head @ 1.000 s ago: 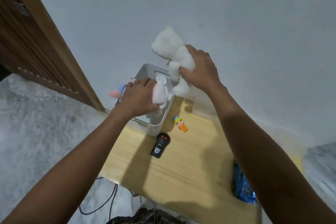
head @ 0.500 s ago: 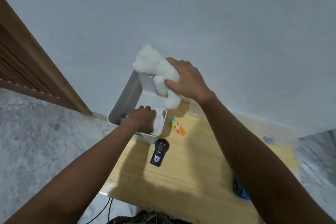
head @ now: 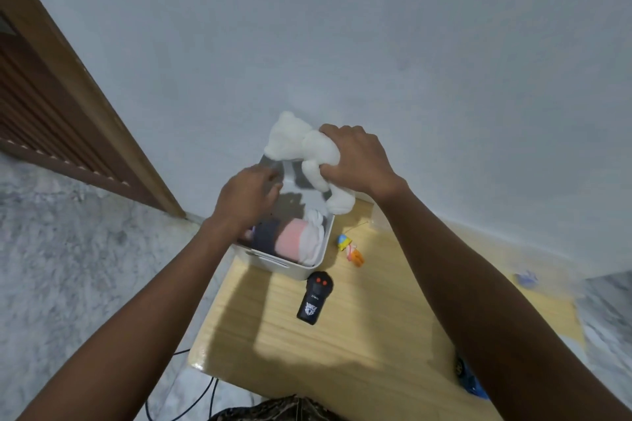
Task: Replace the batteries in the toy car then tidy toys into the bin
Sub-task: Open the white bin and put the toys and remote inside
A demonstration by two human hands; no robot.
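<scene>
Since half a second ago the left hand (head: 247,196) has lifted out of the white bin (head: 297,268) and now hovers over its left rim, fingers loosely curled and blurred, holding nothing visible. The right hand (head: 355,161) grips the white plush bear (head: 301,147) over the bin's far edge. A pink, grey and white soft toy (head: 290,241) lies inside. On the wooden table (head: 376,335), the black remote (head: 314,299) lies just near the bin, a small figure (head: 350,248) to its right, and the blue toy car (head: 470,383) at the near right edge.

Right grip (head: 355,161) clenched; left (head: 248,196) seemingly loose.
</scene>
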